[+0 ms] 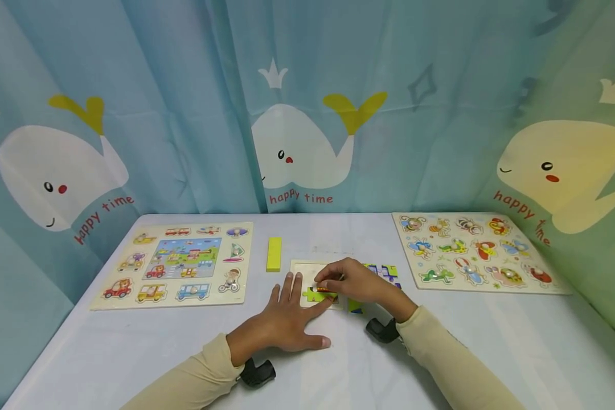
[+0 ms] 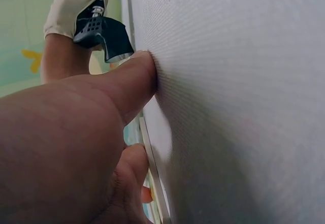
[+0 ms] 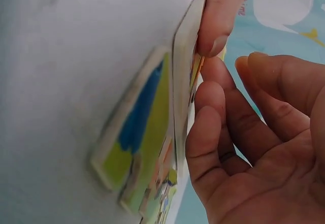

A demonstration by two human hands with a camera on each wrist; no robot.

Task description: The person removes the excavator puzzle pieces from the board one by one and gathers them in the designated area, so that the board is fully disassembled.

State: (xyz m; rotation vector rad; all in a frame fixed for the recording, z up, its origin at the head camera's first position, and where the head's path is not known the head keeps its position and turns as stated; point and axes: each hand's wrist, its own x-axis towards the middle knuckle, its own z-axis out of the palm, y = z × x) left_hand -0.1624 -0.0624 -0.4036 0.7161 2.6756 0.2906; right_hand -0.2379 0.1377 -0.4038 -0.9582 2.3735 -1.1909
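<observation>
A small wooden jigsaw tray lies in front of me, a lime-green puzzle piece in its lower part. My left hand is spread palm down, its fingers reaching over the tray's lower left corner and its thumb resting on the tablecloth. In the head view, my right hand is over the tray with curled fingers, gripping a small red and dark puzzle piece, mostly covered by them. From the right wrist view, the right fingers are right at the tray's surface.
Loose jigsaw pieces lie right of the tray. A yellow block stands behind the left hand. A vehicle puzzle board is at left, an insect puzzle board at right. A whale-print curtain closes off the table's back.
</observation>
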